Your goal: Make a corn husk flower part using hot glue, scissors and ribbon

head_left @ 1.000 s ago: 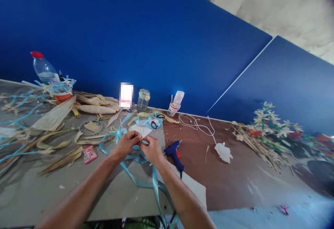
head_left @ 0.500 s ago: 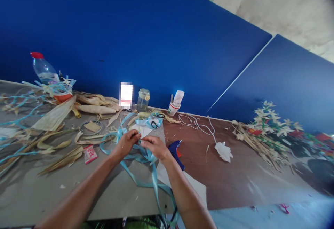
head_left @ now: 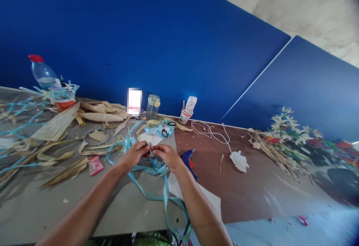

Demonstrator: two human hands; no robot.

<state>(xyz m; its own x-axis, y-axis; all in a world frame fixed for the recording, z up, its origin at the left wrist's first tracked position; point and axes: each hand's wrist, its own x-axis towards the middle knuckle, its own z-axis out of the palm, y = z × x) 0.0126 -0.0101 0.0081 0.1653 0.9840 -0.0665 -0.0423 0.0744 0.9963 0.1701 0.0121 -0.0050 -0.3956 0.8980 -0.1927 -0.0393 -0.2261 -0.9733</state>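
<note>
worktop: grey towards the left, brown towards the right, its back edge along a blue partition.

left hand: over the grey part, nearer the back edge than the front; thumb and fingers clamped on a small bit of light blue ribbon.

right hand: just beside the left; thumb and forefinger pressed together on the same small bit, its exact shape too small to tell.

light blue ribbon: between the hands, in loops beneath and around them, one length running down to the front edge.

scissors: beyond the hands, towards the back edge; dark handles showing.

glue gun: blue, on the brown part, partly hidden by the right forearm.

white sheet: partly under that forearm, near the front edge.

jar and cup: by the back edge, well apart, the cup tilted.

red packet: on the grey part, left of the hands.

dried husks: along the back edge, towards the left corner.

bottle: red cap, near the back left corner.
</note>
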